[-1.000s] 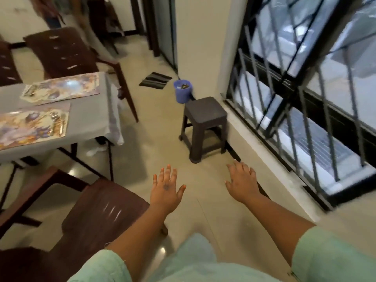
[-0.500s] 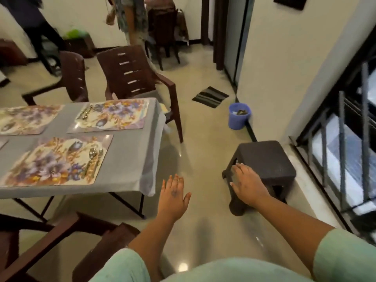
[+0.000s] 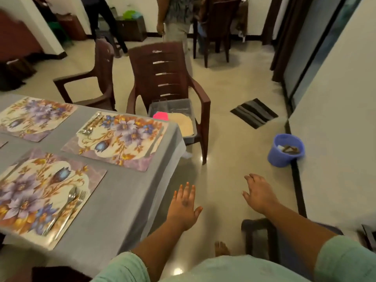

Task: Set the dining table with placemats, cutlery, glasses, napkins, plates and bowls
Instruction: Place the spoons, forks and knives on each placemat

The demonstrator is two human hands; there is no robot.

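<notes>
The grey-clothed table [image 3: 126, 192] carries three floral placemats: a near one [image 3: 40, 192] with cutlery [image 3: 69, 208] on its right side, a middle one [image 3: 120, 139] with cutlery [image 3: 89, 125] at its top left, and a far-left one [image 3: 34, 117]. A grey tub [image 3: 183, 110] sits on a brown chair [image 3: 168, 78] past the table's corner, holding something pink, something beige and clear items. My left hand [image 3: 184, 204] hovers empty with fingers spread just right of the table edge. My right hand [image 3: 258, 194] hangs empty over the floor, fingers relaxed.
A dark stool [image 3: 260, 231] stands under my right arm. A blue bucket [image 3: 286, 149] and a striped mat [image 3: 254, 112] lie by the right wall. A second brown chair [image 3: 91, 76] stands behind the table. People stand at the back of the room.
The view has swung left from the window and stool toward the table and the chair with the tub. Both hands stay empty and have moved away from the stool.
</notes>
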